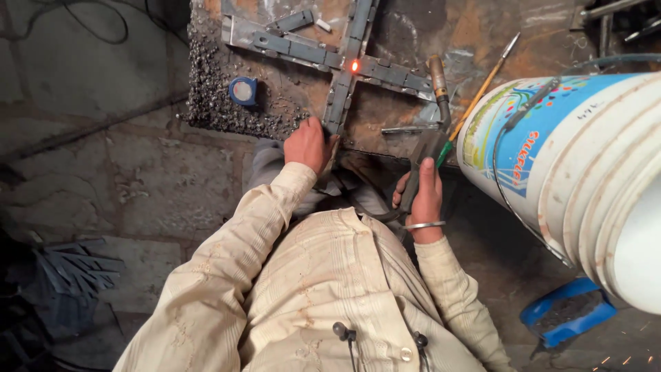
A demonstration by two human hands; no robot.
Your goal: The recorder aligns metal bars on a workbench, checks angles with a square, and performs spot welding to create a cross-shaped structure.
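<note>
I am reaching forward with both arms over the rusty steel table [441, 27]. My left hand [308, 145] is closing on the near end of the metal cross [342, 83], pressing it on the table; a small spot is glowing orange at its joint. My right hand [421, 196], wrist bent, is gripping the welding torch [434, 117], its tip pointing up, just right of the cross. A white bucket [585, 172] is standing near my right side.
</note>
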